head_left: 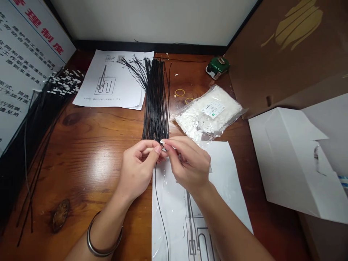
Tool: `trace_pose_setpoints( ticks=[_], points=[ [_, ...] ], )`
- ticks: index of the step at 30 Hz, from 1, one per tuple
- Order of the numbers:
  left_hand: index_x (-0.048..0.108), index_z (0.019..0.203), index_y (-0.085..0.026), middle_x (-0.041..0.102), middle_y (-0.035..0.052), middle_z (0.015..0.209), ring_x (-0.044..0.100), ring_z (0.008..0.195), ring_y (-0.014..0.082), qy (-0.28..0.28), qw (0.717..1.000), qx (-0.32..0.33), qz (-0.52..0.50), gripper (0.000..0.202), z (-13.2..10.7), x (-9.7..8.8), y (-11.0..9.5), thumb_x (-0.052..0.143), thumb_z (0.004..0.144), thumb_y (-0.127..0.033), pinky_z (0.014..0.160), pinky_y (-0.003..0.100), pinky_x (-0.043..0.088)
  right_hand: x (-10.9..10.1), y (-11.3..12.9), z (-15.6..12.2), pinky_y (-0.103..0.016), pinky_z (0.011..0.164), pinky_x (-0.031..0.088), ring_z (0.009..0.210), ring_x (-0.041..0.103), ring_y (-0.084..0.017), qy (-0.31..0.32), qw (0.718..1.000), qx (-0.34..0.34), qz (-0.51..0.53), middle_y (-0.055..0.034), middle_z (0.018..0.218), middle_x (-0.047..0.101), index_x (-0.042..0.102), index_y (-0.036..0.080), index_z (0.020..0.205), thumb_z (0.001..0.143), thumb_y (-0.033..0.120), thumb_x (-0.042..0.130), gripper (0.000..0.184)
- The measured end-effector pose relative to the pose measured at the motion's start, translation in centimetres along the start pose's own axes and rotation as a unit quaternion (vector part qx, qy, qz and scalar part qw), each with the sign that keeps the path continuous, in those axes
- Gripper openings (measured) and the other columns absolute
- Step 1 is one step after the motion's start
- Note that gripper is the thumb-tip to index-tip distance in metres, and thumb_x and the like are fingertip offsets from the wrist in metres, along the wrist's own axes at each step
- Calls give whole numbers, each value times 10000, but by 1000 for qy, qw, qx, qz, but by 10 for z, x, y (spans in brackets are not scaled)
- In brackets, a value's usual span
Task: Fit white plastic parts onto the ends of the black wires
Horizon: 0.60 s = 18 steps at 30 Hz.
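Observation:
My left hand (140, 168) pinches the end of a thin black wire (156, 181) that trails down over the paper. Against it, my right hand (189, 159) pinches a tiny white connector (162, 141) between thumb and forefinger. The fingertips of both hands meet, so the exact joint between wire and connector is hidden. Just beyond them lies a bundle of black wires (156, 98), loose strands fanning to the upper left. A clear bag of white connectors (212, 112) rests to the right of that bundle.
Under my hands is a printed drawing sheet (228, 188); more drawing sheets (108, 79) lie at the back left. A pile of black wires with white ends (24, 145) fills the left side. A green tape measure (218, 67), rubber bands (179, 93) and a white box (293, 163) are rightward.

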<state>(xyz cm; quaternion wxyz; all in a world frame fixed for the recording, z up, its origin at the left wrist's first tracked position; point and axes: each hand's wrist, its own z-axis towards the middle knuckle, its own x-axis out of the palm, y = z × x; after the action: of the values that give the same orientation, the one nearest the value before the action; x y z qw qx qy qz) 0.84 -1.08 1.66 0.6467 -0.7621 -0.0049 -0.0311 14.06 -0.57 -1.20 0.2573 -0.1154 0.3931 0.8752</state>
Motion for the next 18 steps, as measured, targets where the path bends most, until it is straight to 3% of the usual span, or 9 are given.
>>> trace_pose_setpoints(
  ticks=[10,18],
  points=[
    [618,778,-156,703,29,671,649,630,141,5,1000,-3,5,128,0,0,1,628,842,-267,648,256,524,-1,-1,1,-261,552,568,722,688,-155,21,1000,-16,-4,-31,842,724,660,213,913,839,29,577,215],
    [599,784,-154,701,23,676,635,632,124,8,1000,-9,13,120,0,-1,1,594,864,-243,639,231,506,-2,0,2,-276,565,570,740,688,-161,48,999,9,-4,-44,858,729,659,200,899,873,63,538,185]
  ],
)
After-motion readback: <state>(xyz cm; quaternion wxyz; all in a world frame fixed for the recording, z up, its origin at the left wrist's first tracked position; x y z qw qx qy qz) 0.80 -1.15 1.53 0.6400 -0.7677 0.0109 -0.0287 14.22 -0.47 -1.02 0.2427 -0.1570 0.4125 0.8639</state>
